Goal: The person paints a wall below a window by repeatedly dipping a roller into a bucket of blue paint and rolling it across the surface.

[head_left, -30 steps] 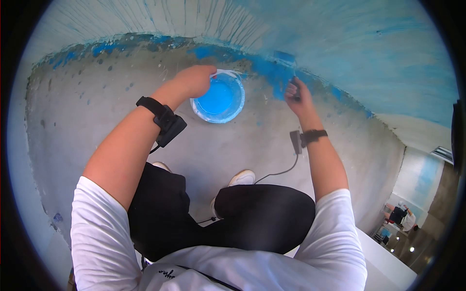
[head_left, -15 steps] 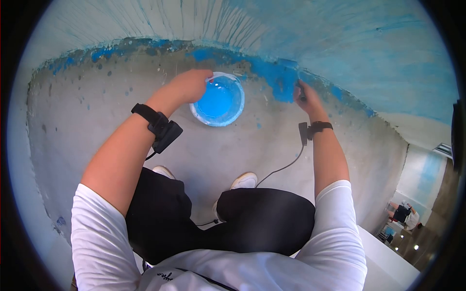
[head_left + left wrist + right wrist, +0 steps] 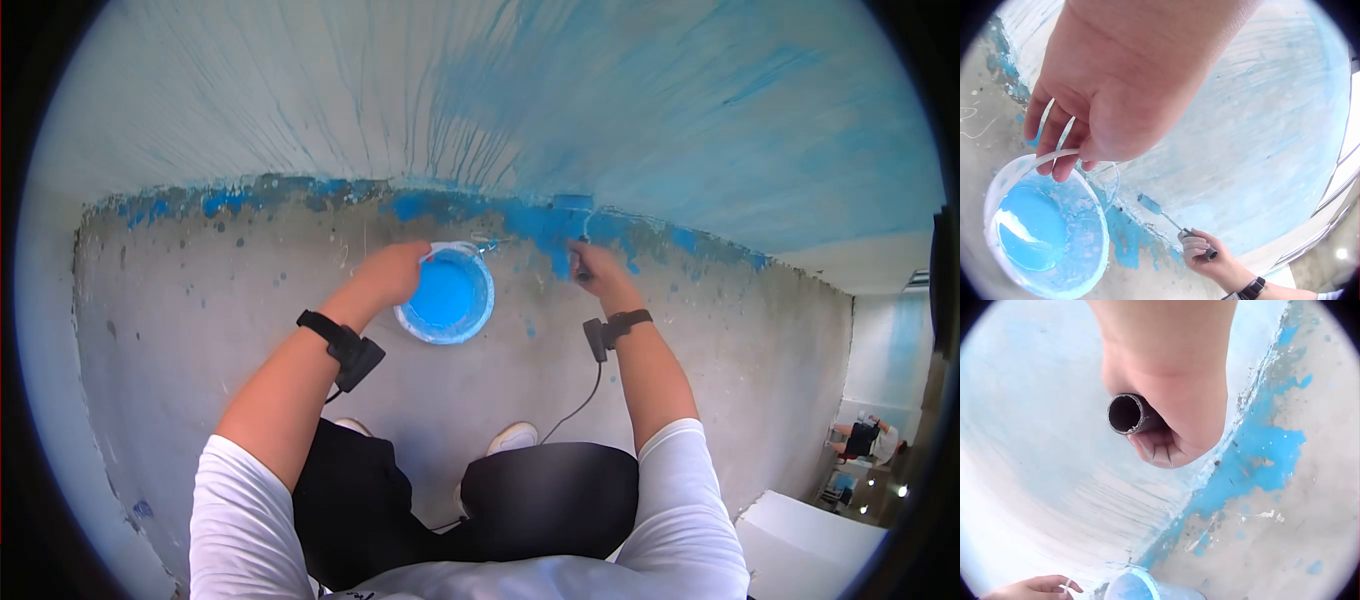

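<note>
In the head view my left hand (image 3: pixel 395 275) holds a white plastic bucket (image 3: pixel 486 292) by its handle (image 3: pixel 1060 153), which runs between thumb and fingers in the left wrist view. Bright blue paint (image 3: pixel 440 295) lies inside the bucket. My right hand (image 3: pixel 600 275) has its fingers wrapped round the dark, hollow-ended grip (image 3: pixel 1147 422) of a paint roller. The small blue roller head (image 3: pixel 573 202) is at the foot of the wall, right of the bucket and beyond it.
The wall (image 3: pixel 640 110) carries blue smears and long drips. Blue patches (image 3: pixel 540 222) run along the floor's edge beneath it. Pale shoes (image 3: pixel 513 437) stand on the grey floor (image 3: pixel 250 330). Another person (image 3: pixel 870 440) is at the far right. A cable hangs from each wrist strap.
The head view has tipped upward, showing more wall and putting both hands lower in the picture. Over the last half second the roller has moved a little left, towards the bucket.
</note>
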`<action>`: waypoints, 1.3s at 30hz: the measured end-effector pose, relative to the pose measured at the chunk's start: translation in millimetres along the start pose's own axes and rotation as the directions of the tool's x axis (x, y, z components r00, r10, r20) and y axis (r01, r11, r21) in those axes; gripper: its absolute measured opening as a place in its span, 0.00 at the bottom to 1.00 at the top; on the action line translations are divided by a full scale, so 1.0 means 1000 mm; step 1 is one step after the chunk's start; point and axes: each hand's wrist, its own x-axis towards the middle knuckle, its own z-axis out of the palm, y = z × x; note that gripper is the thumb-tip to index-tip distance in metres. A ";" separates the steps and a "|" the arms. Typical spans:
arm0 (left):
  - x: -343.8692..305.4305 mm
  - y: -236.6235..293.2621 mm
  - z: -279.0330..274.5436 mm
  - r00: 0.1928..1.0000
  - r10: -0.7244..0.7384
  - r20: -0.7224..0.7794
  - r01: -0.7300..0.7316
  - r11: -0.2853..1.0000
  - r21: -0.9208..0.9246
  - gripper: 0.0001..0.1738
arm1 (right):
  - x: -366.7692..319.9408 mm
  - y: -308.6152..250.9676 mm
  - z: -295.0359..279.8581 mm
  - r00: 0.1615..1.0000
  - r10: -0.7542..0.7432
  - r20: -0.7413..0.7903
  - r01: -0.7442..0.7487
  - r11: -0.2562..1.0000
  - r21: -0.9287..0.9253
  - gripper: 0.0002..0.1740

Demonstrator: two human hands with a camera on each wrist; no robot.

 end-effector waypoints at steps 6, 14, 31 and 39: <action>-0.001 -0.003 0.003 1.000 0.019 -0.008 -0.019 1.000 -0.022 0.15 | -0.016 0.026 -0.012 0.996 -0.072 0.060 0.081 0.982 -0.168 0.10; -0.004 0.000 0.005 0.999 0.018 -0.028 -0.018 1.000 -0.011 0.14 | -0.049 0.028 -0.054 0.556 -0.811 0.184 0.326 0.009 -0.945 0.15; -0.005 -0.005 0.003 1.000 0.030 -0.003 -0.030 1.000 -0.002 0.15 | -0.030 -0.011 0.124 0.611 -0.620 0.492 0.312 -0.383 -0.869 0.20; -0.006 -0.001 0.000 1.000 0.004 0.009 -0.004 1.000 -0.005 0.17 | -0.011 0.015 -0.034 0.598 -0.776 0.201 0.193 -0.104 -0.976 0.21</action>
